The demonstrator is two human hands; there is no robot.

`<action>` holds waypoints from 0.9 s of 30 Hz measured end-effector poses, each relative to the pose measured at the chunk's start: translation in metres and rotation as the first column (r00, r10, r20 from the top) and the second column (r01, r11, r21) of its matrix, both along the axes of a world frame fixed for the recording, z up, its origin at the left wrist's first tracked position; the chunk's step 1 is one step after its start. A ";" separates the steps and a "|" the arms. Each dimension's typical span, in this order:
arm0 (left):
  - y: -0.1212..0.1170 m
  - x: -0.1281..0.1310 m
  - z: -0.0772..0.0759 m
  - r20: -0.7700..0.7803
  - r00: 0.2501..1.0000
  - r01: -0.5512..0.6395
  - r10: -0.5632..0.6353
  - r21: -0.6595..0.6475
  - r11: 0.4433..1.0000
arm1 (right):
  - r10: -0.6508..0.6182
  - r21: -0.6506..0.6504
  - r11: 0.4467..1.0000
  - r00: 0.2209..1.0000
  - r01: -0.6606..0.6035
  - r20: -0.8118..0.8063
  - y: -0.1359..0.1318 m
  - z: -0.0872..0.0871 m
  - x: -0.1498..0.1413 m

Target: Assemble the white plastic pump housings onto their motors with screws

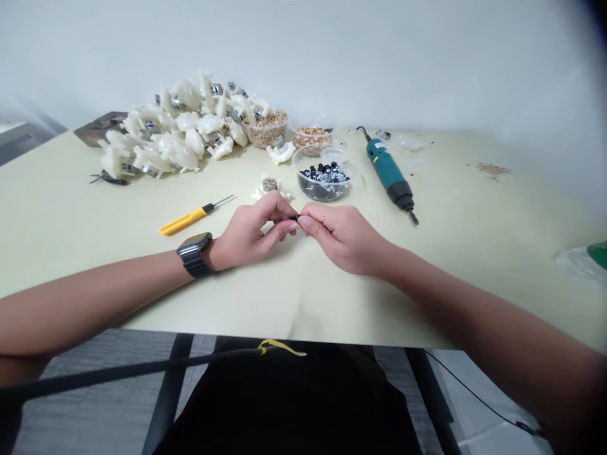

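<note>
My left hand (258, 232), with a dark watch on its wrist, and my right hand (344, 237) meet fingertip to fingertip above the table. Pinched between them is a small black part (294, 218), mostly covered by the fingers, so its exact kind does not show. Just beyond the left hand lies a cream plastic piece with a round metal motor (269, 184) in it. Behind the hands stands a clear round tub (310, 191) of small black parts and silvery screws.
A heap of cream plastic assemblies (184, 129) fills the back left, beside pliers (111, 178). Tubs of tan bits (266, 131) and brownish pieces (312, 140) stand behind. A yellow screwdriver (184, 220) lies left; a teal electric screwdriver (389, 169) lies right.
</note>
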State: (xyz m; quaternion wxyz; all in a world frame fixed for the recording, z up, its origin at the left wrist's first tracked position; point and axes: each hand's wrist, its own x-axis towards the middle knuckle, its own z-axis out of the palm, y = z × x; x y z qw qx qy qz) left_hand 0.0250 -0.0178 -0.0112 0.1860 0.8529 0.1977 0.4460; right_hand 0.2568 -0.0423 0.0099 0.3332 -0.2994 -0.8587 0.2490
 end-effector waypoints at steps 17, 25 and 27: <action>-0.003 -0.002 0.013 0.098 0.977 0.207 -0.190 -0.644 0.736 | -0.065 0.186 0.982 0.984 0.034 0.165 -0.002 -0.003 0.004; -0.012 0.000 0.017 0.022 0.995 0.098 -0.101 -0.504 0.858 | 0.021 -0.139 0.990 0.997 -0.032 -0.077 -0.006 -0.005 -0.007; -0.011 -0.001 0.016 -0.058 0.998 -0.004 -0.010 -0.244 0.970 | 0.022 -0.393 0.914 0.978 -0.104 -0.206 -0.009 -0.005 -0.011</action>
